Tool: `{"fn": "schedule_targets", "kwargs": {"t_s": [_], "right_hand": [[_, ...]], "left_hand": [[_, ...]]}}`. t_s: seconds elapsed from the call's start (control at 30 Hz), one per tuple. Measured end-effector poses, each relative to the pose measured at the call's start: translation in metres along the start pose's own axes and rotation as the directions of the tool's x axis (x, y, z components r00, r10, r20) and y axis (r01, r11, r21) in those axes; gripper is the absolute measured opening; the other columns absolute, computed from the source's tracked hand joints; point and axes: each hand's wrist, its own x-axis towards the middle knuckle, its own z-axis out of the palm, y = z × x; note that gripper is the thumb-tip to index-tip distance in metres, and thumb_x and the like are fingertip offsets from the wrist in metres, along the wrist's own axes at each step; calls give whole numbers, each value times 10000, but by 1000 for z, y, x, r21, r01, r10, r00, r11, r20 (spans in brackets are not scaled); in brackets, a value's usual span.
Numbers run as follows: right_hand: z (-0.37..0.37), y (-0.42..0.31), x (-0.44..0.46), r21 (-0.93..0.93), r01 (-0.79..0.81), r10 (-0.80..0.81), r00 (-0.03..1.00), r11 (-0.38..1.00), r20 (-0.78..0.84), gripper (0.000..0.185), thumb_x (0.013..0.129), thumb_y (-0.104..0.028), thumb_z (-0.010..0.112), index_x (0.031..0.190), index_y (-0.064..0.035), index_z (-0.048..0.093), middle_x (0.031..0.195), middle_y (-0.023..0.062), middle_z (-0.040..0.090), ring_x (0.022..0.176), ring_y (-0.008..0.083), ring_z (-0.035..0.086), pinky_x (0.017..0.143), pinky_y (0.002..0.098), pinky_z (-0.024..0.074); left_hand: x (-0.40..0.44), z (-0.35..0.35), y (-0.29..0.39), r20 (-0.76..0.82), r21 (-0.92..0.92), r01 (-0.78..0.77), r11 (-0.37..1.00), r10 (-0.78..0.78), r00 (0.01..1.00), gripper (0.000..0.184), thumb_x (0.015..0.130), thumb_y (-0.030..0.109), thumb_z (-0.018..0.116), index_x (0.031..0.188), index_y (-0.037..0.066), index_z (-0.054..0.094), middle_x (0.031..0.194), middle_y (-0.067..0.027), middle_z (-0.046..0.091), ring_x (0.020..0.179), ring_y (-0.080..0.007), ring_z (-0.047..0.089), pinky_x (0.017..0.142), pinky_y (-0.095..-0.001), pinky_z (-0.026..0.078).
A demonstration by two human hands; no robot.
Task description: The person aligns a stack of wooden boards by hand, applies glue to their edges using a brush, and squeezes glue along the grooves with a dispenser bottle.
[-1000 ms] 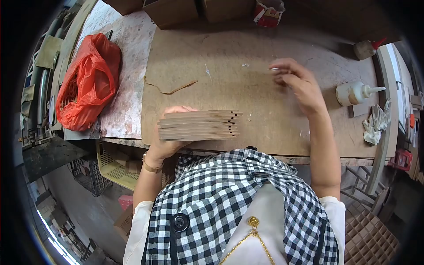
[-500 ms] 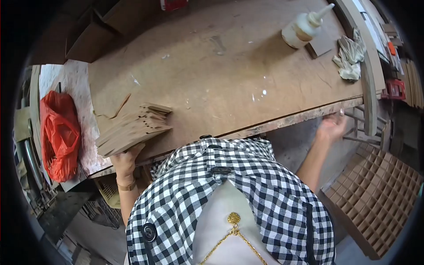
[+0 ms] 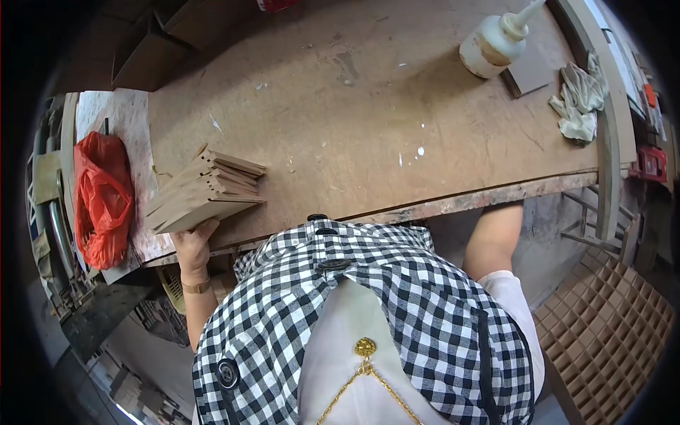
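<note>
At the left of the table, a stack of thin brown slotted strips (image 3: 209,190) lies in a slanted, stepped pile with notches along the ends. My left hand (image 3: 191,248) is closed on the near left end of this stack, the thumb against its side and the other fingers partly hidden beneath. My right forearm (image 3: 494,237) reaches under the table's front edge, which hides the hand and whatever it touches.
On the wooden table (image 3: 340,120) stand a glue bottle (image 3: 489,49), a small flat block (image 3: 531,74) and a crumpled cloth (image 3: 579,103). A red plastic bag (image 3: 103,198) sits at the left. A brown gridded divider (image 3: 605,322) is low on the right.
My right hand has gone from beside the table's front edge to beneath it, out of sight. The strips, blurred before, now look sharp and sit closer together. The whole view has shifted slightly.
</note>
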Motion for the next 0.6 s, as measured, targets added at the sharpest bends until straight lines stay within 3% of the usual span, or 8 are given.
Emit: {"fn": "schedule_targets", "kwargs": {"t_s": [0.07, 0.33, 0.6], "right_hand": [[-5, -14, -9, -16, 22, -21, 1000, 1000, 14, 478, 908, -424, 334, 1207, -76, 468, 1150, 96, 516, 1023, 240, 501, 857, 415, 418], [7, -2, -30, -69, 47, -43, 997, 996, 65, 431, 902, -387, 388, 1136, -46, 510, 1043, 85, 552, 929, 208, 524, 798, 381, 437], [20, -11, -49, -150, 230, -228, 973, 961, 30, 389, 896, -350, 443, 1065, -16, 551, 936, 74, 589, 835, 176, 547, 739, 347, 456]], "left_hand": [[1, 2, 1, 10, -117, 7, 993, -6, 1000, 502, 635, -158, 624, 1093, 27, 529, 1008, -67, 603, 863, -194, 575, 805, -284, 451], [-2, 3, 8, -39, -52, 61, 997, -63, 997, 535, 627, -188, 584, 1110, 33, 525, 1016, -73, 602, 858, -187, 579, 778, -266, 462], [2, 10, 10, -41, -92, 55, 994, -58, 997, 536, 629, -196, 578, 1112, 32, 525, 1004, -79, 604, 835, -187, 586, 738, -238, 468]]}}
